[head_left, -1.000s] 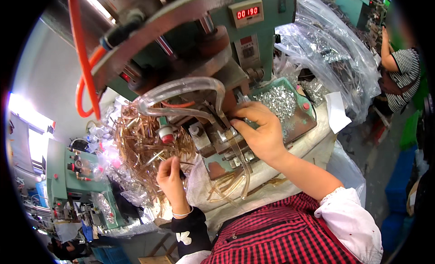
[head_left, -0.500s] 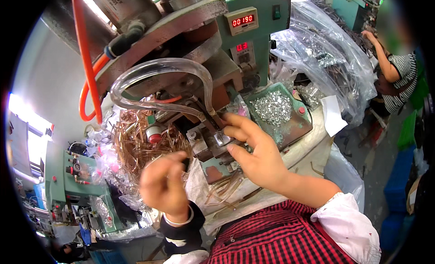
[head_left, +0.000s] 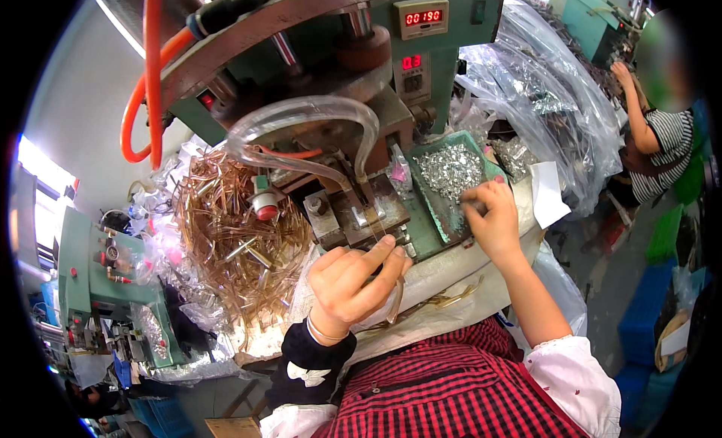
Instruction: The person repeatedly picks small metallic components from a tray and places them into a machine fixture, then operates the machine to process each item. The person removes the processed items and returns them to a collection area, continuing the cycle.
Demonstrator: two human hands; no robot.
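My left hand is at the front of the press's metal die block. Its thumb and fingertips pinch a thin translucent brownish strip, which hangs in a curve below the fingers. The fingertips are close to the slot where clear hoses come down. My right hand hovers at the right edge of a green tray of small shiny metal pieces. Its fingers are bent together in a pinch; whether a piece is between them cannot be made out.
A heap of brownish translucent strips lies left of the die, beside a red push button. A clear looped hose and orange air hose hang before the green press. Large plastic bags and a co-worker are at the right.
My left hand has moved right to the front of the die and now pinches a strip. My right hand has left the die for the tray's edge. The press has shifted in view.
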